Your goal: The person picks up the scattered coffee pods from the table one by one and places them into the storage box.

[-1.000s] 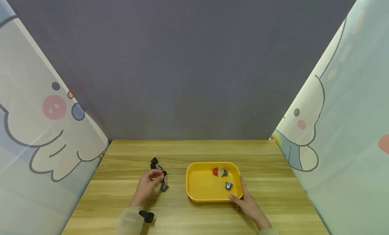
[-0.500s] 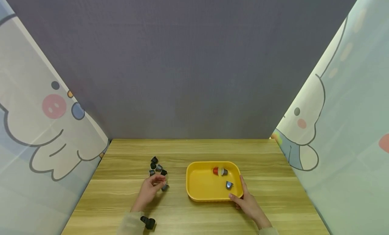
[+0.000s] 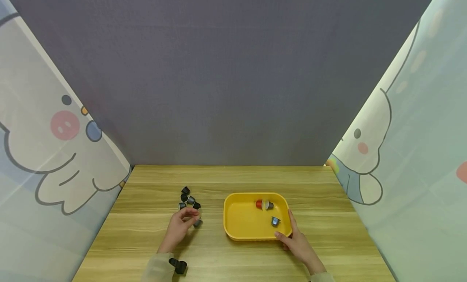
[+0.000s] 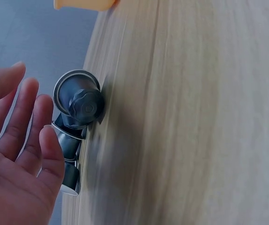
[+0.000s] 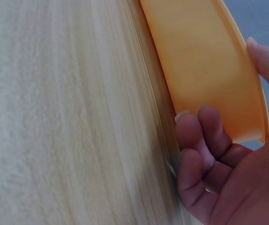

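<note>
My left hand (image 3: 178, 229) is over the left side of the table, right at a small group of coffee capsules. In the left wrist view its fingers (image 4: 31, 112) are spread and relaxed, with no capsule showing between them. A grey capsule (image 4: 80, 96) stands just beyond the fingertips, with darker ones behind it. Part of the group is hidden by the hand in the head view. My right hand (image 3: 300, 245) grips the near right corner of a yellow tray (image 3: 237, 237), its lower fingers (image 5: 188, 131) curled against the outer wall.
Inside the tray lie a red capsule (image 3: 259, 204), a grey capsule with a pale lid (image 3: 270, 205) and a blue one (image 3: 275, 221). Several more dark capsules (image 3: 191, 199) lie beyond my left hand. A dark grey panel (image 3: 233, 91) rises behind the wooden table (image 3: 233, 178).
My left hand has shifted slightly down and right toward the nearest capsules, uncovering a grey capsule on the left. The right hand and tray stay in place.
</note>
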Available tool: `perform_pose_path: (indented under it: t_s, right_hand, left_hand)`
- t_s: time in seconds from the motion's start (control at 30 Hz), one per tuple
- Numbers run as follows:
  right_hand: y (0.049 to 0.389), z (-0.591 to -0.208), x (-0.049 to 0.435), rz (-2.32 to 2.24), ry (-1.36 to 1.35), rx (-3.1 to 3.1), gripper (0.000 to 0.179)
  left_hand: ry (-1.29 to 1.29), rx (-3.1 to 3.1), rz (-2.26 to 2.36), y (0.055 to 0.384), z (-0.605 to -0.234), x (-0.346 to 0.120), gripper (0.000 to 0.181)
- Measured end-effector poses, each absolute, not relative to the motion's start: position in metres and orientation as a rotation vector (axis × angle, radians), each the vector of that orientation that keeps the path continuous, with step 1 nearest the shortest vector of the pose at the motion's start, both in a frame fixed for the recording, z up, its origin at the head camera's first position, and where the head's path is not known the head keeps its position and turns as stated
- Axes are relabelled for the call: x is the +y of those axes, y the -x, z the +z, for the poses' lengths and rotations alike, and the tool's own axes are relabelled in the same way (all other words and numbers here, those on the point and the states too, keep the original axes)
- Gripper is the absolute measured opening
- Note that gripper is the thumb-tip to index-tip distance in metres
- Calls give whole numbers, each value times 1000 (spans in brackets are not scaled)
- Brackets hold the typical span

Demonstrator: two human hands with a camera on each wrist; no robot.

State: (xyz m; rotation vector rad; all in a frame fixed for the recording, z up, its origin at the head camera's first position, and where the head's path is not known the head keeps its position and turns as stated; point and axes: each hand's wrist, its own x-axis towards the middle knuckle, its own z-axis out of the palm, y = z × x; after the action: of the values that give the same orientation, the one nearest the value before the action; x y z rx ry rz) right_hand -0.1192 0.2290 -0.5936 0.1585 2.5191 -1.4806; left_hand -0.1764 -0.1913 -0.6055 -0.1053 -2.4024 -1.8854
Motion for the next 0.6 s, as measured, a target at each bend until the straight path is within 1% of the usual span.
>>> perform_pose_path:
  t_s: [0.27, 0.53, 0.6]
  right_hand:
    - [120, -594, 229, -1489, -149, 2522, 101]
    - [119, -594, 229, -1489, -140, 2516, 100]
    - [119, -594, 229, -1488, -134, 2518, 100]
  left_hand:
    - [77, -2376, -1905, 177, -605, -189, 17]
    - [80, -2420, -1898, 167, -578, -180, 17]
    - [80, -2430, -1892, 166, -577, -179, 17]
